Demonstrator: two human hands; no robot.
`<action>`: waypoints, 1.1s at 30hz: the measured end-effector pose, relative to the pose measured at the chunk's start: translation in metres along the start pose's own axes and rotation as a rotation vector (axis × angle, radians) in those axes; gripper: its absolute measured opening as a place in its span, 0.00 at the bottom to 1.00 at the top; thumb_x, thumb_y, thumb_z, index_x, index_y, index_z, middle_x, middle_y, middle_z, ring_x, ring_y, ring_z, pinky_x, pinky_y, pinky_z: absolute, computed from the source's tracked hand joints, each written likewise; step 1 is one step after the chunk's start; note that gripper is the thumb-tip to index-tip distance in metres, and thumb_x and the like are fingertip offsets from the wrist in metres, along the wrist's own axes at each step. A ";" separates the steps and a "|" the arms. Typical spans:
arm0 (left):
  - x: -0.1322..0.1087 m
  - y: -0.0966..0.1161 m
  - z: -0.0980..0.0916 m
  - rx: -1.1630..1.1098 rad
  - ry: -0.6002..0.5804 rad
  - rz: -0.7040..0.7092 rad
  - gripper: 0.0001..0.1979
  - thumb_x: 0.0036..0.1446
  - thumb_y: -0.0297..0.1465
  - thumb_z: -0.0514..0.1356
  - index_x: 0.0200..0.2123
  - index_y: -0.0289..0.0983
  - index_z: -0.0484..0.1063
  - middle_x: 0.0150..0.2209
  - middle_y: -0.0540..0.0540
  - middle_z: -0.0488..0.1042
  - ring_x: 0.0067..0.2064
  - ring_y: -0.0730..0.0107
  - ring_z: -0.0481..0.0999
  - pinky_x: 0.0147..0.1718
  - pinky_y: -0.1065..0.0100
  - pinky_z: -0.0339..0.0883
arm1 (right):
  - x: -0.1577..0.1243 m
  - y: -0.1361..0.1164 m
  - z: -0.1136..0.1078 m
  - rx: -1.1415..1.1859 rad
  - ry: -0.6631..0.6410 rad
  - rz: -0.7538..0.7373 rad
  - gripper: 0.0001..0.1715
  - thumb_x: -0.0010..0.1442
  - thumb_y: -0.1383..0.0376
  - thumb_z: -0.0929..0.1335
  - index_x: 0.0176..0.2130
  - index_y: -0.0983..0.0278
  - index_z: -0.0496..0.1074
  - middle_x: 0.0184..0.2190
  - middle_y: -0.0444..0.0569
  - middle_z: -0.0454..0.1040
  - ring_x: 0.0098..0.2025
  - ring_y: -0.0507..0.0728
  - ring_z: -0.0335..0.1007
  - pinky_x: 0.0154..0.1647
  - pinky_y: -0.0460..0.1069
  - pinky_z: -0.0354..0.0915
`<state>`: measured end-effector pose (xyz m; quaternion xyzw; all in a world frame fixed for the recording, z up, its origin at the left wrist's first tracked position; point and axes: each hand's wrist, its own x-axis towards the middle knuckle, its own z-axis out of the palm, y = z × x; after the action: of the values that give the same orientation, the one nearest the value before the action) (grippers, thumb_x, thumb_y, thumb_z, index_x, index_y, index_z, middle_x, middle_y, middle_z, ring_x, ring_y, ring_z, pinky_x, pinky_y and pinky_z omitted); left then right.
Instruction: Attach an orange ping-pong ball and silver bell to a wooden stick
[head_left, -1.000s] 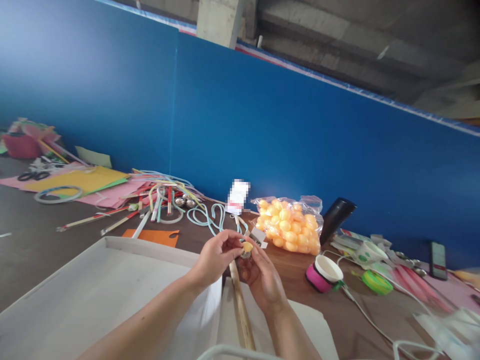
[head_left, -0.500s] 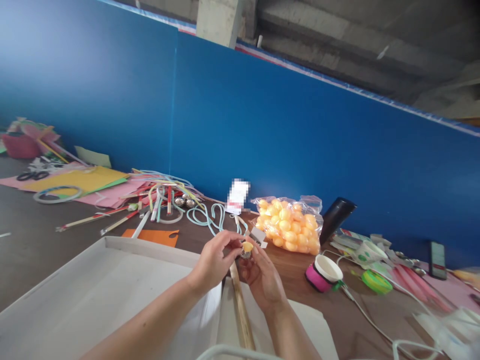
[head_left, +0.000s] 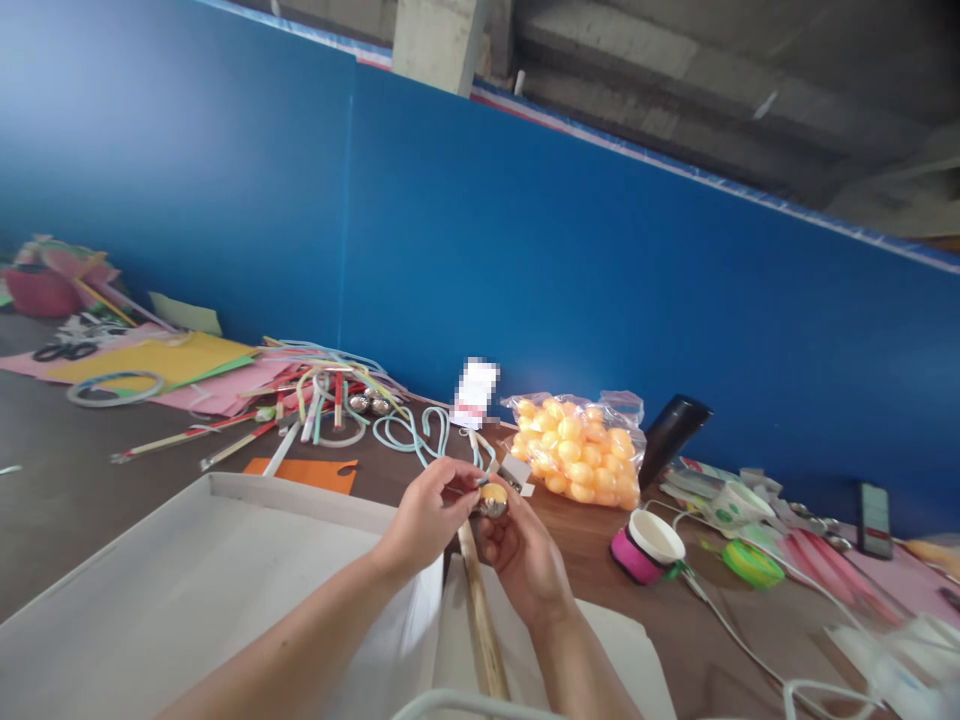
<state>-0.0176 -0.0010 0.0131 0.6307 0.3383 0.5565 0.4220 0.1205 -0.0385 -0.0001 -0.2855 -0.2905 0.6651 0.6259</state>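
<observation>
Both my hands meet over the near edge of the brown table [head_left: 90,480]. My right hand [head_left: 521,555] is closed around a small orange ball piece with a silvery part [head_left: 493,498], pinched at the fingertips. My left hand [head_left: 429,515] is closed too, its thumb and fingers pinching at the left side of the same piece. A wooden stick [head_left: 482,620] lies just under my hands, pointing away from me. A clear bag of orange balls [head_left: 577,452] sits right behind my hands.
A white tray [head_left: 225,490] lies at lower left. Coloured straws and tubes [head_left: 330,395], paper sheets [head_left: 172,360], scissors [head_left: 64,350] lie at left. A pink tape roll [head_left: 646,545], green roll [head_left: 754,562], black cylinder [head_left: 671,430] and phone [head_left: 874,518] are at right. A blue wall backs the table.
My left fingers have closed in tighter on the small piece and it has turned slightly, showing more of its silvery part. Nothing else has moved.
</observation>
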 end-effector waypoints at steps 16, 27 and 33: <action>0.007 -0.009 -0.003 -0.415 -0.235 -0.444 0.12 0.41 0.34 0.66 0.26 0.33 0.70 0.24 0.50 0.71 0.27 0.75 0.71 0.32 0.69 0.67 | 0.002 -0.001 -0.007 0.034 0.009 -0.014 0.16 0.61 0.65 0.64 0.49 0.65 0.68 0.29 0.48 0.73 0.25 0.49 0.67 0.19 0.41 0.64; 0.008 -0.011 0.001 -0.331 -0.170 -0.457 0.14 0.42 0.37 0.65 0.25 0.32 0.69 0.23 0.50 0.69 0.25 0.77 0.69 0.26 0.74 0.66 | 0.004 0.001 -0.009 0.028 -0.003 -0.024 0.16 0.62 0.64 0.63 0.51 0.62 0.66 0.31 0.48 0.72 0.26 0.49 0.68 0.20 0.41 0.65; 0.009 -0.010 -0.001 -0.377 -0.167 -0.505 0.16 0.43 0.39 0.65 0.26 0.32 0.68 0.23 0.48 0.72 0.25 0.76 0.71 0.26 0.74 0.66 | 0.004 -0.002 -0.010 0.100 0.021 0.015 0.17 0.61 0.64 0.64 0.51 0.63 0.66 0.33 0.49 0.73 0.28 0.49 0.69 0.22 0.41 0.66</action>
<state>-0.0173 0.0111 0.0078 0.4813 0.3392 0.4333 0.6823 0.1292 -0.0337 -0.0049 -0.2631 -0.2479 0.6804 0.6374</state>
